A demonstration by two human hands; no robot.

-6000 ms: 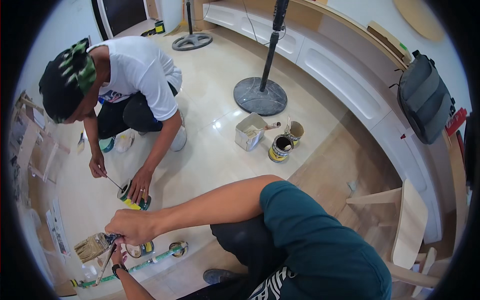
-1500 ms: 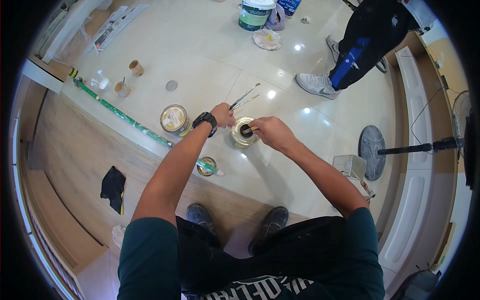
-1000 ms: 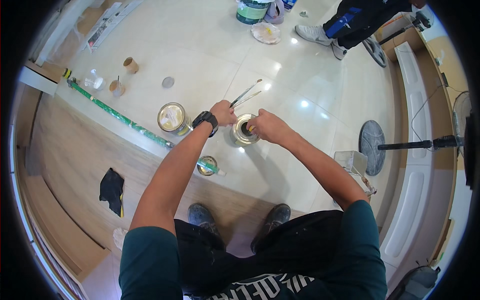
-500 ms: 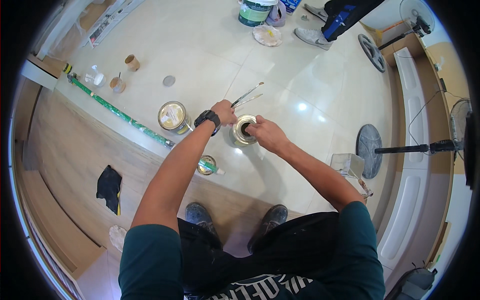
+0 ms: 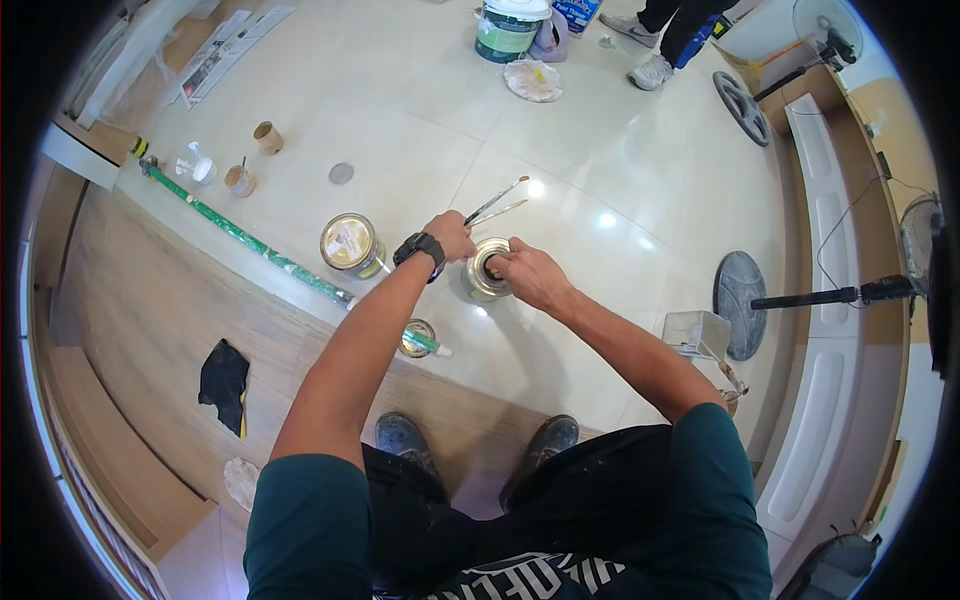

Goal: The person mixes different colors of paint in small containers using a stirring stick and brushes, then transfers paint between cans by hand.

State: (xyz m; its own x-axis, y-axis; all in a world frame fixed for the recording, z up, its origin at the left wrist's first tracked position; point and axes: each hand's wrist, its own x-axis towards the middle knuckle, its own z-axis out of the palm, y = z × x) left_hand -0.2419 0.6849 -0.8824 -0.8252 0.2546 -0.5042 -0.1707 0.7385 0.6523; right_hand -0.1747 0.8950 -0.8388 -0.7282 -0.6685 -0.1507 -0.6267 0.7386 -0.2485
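Observation:
Two thin paintbrushes [image 5: 497, 200] stick out from my closed left hand [image 5: 449, 235], their far ends pointing away and to the right. This hand, with a dark watch on its wrist, is close to the left side of an open metal can [image 5: 487, 287]. My right hand [image 5: 532, 272] is closed on the can's right rim, with fingertips bent over its dark opening. What lies inside the can is hidden. To the left stands a larger metal tin [image 5: 347, 243] with a lid on.
A green pole [image 5: 240, 237] lies across the floor at left, its near end over a small tin [image 5: 418, 330]. Small cups [image 5: 268, 137] stand far left. A paint bucket [image 5: 511, 35] and another person's shoes [image 5: 651, 72] are ahead. A fan base [image 5: 739, 305] stands right.
The other person's feet have shifted to the right. My view has moved slightly. Both my hands keep nearly the same place at the can, the brushes still in the left.

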